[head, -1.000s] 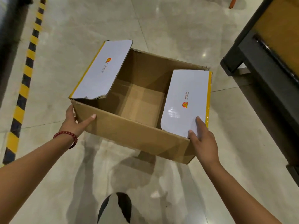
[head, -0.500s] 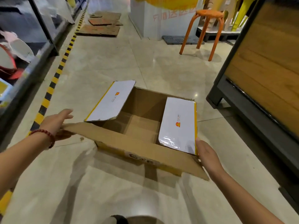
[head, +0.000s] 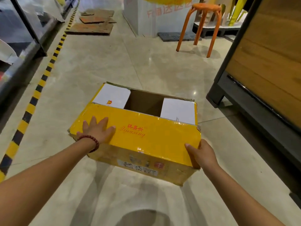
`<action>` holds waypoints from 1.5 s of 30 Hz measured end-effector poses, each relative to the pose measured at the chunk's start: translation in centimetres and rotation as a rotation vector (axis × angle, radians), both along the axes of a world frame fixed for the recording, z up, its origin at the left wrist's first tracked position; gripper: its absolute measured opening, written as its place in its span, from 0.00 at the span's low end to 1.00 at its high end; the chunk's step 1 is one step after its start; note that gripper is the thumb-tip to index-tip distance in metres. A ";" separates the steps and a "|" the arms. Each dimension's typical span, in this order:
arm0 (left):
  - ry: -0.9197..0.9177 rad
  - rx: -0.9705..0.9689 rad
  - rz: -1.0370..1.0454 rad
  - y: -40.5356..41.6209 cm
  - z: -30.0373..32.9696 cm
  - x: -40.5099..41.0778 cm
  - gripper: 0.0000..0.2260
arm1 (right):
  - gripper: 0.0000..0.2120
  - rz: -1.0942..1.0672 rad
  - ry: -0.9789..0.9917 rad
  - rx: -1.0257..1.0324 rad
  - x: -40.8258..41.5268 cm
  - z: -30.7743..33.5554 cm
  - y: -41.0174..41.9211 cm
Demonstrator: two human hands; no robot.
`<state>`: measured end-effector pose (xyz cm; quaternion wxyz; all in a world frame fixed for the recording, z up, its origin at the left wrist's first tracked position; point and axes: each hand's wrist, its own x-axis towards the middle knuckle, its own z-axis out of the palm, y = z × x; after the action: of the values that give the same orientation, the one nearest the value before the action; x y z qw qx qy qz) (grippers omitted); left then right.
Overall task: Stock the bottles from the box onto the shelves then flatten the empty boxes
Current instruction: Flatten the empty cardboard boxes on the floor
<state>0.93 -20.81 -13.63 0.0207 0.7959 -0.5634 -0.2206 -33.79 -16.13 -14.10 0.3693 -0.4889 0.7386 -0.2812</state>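
**Yellow box held over the aisle floor, flap pressed down**

Along the left edge of the frame runs a dark glass-fronted display case (head: 24, 39), its contents blurred. Beside it a black-and-yellow hazard stripe (head: 40, 82) crosses the floor from the upper middle down to the lower left corner. At the top, just right of the stripe, flattened cardboard sheets (head: 92, 25) lie stacked on the floor.

The left hand (head: 97, 131), with a red bead bracelet (head: 91, 141) on its wrist, lies flat with fingers spread and straight on the yellow top flap of the cardboard box (head: 146, 141), pressing it and gripping nothing. The box sits in the lower centre of the frame. Its near flap is folded over the top; two white side flaps (head: 112, 97) are folded inward behind it, and a dark gap shows between them. No bottles are visible in that gap. Red lettering marks the yellow flap, and labels show on the near side wall.

The right hand (head: 201, 154) grips the box's near right corner, thumb on the front wall and fingers curled round the side.

Upper right of centre, an orange stool (head: 205, 22) stands near a white pillar base (head: 146, 17). A wood-panelled shelf unit (head: 263, 70) with a dark frame fills the right edge, near the box.

The floor (head: 130, 62) is glossy beige tile, reflecting light.
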 end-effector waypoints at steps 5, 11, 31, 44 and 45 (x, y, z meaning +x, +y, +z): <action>-0.079 -0.072 0.035 1.7 -0.6 -1.2 0.32 | 0.20 -0.014 0.028 -0.127 0.8 -1.1 2.4; -0.091 -0.206 -0.013 3.6 0.8 -1.0 0.38 | 0.21 0.004 -0.052 -0.207 1.9 -0.8 7.8; -0.324 -0.690 -0.398 3.5 9.0 -5.5 0.12 | 0.31 0.080 0.131 -0.023 4.5 -3.7 15.5; -0.377 -0.867 -0.649 9.2 4.2 -6.3 0.25 | 0.15 0.015 0.490 0.111 1.2 -7.1 9.3; -0.360 -0.844 -0.684 9.9 4.2 -6.5 0.26 | 0.16 0.045 0.502 0.166 0.8 -6.9 9.1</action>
<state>-5.56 -10.93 -9.44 0.1678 0.5161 -0.8229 0.1683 -33.02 -7.05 -21.04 0.2197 -0.5277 0.8165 -0.0813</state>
